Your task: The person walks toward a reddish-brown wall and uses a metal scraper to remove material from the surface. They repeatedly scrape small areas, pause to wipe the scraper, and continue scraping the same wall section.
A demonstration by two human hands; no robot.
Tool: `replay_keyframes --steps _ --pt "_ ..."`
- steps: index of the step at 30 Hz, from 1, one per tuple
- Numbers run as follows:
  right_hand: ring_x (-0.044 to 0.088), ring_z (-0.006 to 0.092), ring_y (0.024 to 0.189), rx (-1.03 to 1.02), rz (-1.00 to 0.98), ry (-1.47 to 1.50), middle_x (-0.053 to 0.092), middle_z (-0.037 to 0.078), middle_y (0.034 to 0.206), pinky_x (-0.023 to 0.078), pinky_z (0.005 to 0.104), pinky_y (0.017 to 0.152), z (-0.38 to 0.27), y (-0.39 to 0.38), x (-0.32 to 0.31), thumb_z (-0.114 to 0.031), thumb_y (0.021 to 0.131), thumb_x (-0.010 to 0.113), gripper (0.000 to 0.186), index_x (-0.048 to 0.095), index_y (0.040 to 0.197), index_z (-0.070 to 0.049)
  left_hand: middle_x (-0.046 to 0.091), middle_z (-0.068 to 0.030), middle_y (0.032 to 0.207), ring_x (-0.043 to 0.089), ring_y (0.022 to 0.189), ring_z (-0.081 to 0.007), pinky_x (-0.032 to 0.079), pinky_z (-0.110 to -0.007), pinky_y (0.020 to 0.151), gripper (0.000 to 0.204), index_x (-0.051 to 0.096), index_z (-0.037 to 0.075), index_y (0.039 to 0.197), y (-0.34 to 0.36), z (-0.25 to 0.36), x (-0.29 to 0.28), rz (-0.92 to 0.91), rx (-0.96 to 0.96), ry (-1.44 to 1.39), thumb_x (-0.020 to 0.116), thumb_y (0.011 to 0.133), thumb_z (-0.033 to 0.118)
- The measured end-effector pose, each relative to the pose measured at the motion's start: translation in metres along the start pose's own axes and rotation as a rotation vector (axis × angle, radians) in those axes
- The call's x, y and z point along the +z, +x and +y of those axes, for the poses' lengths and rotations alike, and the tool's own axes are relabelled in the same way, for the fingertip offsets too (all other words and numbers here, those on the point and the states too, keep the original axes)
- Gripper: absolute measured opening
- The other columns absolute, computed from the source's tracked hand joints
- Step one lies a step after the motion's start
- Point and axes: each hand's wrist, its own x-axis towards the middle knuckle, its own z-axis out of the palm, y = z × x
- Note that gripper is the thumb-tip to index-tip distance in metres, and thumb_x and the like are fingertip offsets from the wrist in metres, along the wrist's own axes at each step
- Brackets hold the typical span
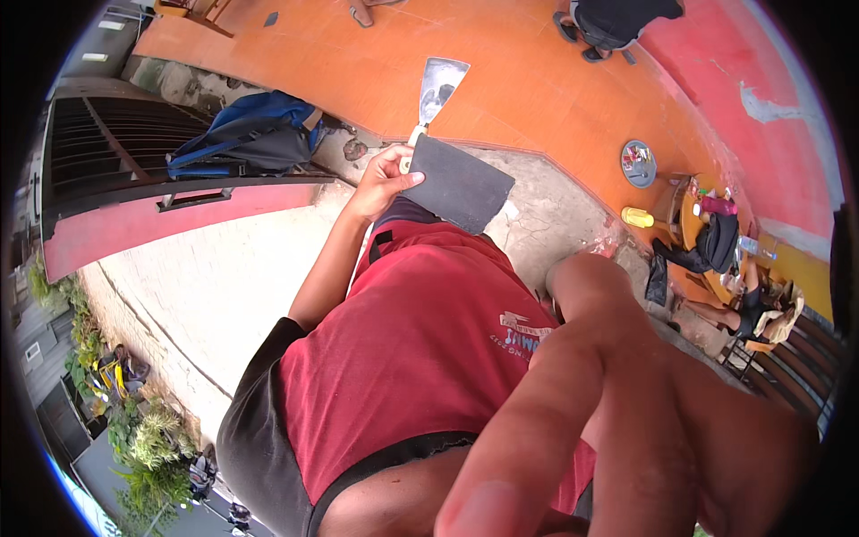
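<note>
My left hand [389, 183] grips the pale handle of a putty knife [438, 85] together with a dark grey flat rectangular piece [461, 183], its thumb lying on the grey piece. The knife's metal blade points up, away from me. My right hand [613, 403] looms very large at the lower right, close to the camera, with fingers extended and no object visible in it. Below my left hand is the red and black shirt on my body.
Orange floor [528, 98] borders rough concrete [537, 197]. A blue-grey bag [242, 139] lies upper left by a barred opening. At right are a round tray [637, 163], yellow container [637, 217], cluttered chairs [693, 224] and a seated person [747, 313]. Another person [608, 22] is at the top.
</note>
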Motion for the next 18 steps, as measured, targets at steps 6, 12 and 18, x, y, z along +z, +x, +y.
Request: replay_keyframes --steps 6,12,18 --pt "0.049 0.0232 0.132 -0.118 -0.024 0.115 0.054 0.013 0.139 0.042 0.0411 0.105 0.017 0.034 -0.046 -0.007 0.083 0.053 0.050 0.058 0.132 -0.004 0.072 -0.0062 0.113 0.069 0.097 -0.0112 0.055 -0.027 0.087 0.031 0.062 0.004 0.119 0.015 0.009 -0.026 0.146 0.115 -0.037 0.070 0.091 -0.008" --pt "0.046 0.0192 0.136 -0.273 0.001 0.172 0.052 0.010 0.144 0.038 0.0401 0.109 0.064 0.086 -0.102 -0.010 0.084 0.057 0.051 0.057 0.135 -0.007 0.074 -0.0065 0.106 0.072 0.091 -0.0115 0.056 -0.025 0.084 0.031 0.061 0.004 0.119 0.051 0.047 -0.082 0.248 0.169 -0.059 0.071 0.091 -0.006" --pt "0.043 0.0152 0.141 -0.303 -0.005 0.203 0.050 0.007 0.149 0.034 0.0391 0.114 0.150 0.129 -0.163 -0.013 0.085 0.061 0.053 0.056 0.137 -0.010 0.074 -0.0038 0.104 0.070 0.090 -0.0079 0.055 -0.024 0.080 0.032 0.062 0.004 0.119 0.107 0.113 -0.158 0.295 0.265 -0.030 0.073 0.091 -0.004"
